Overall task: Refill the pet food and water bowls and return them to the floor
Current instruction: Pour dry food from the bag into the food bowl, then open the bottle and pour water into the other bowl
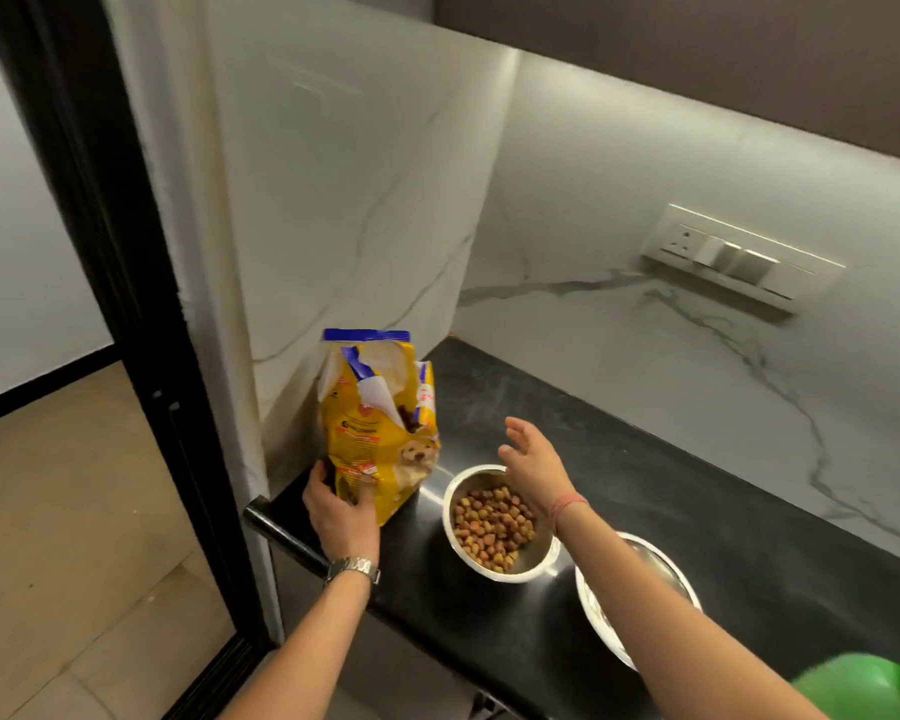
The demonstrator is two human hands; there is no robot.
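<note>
A yellow pet food bag (pixel 380 428) with a blue top strip and a torn-open mouth stands upright at the left end of the black counter (pixel 619 459). My left hand (pixel 340 506) grips the bag's lower left corner. A steel bowl (pixel 500 569) full of brown kibble sits just right of the bag. My right hand (pixel 533 462) hovers over the bowl's far rim, fingers spread, holding nothing. A second steel bowl (pixel 593 605) sits nearer me on the right, partly hidden by my right forearm; I cannot tell what it holds.
A green plastic object (pixel 874 685) shows at the bottom right corner. White marble walls close the counter at the back and left, with a switch panel (pixel 739 252) on the back wall. A black door frame (pixel 126 304) and tiled floor (pixel 74 511) lie to the left.
</note>
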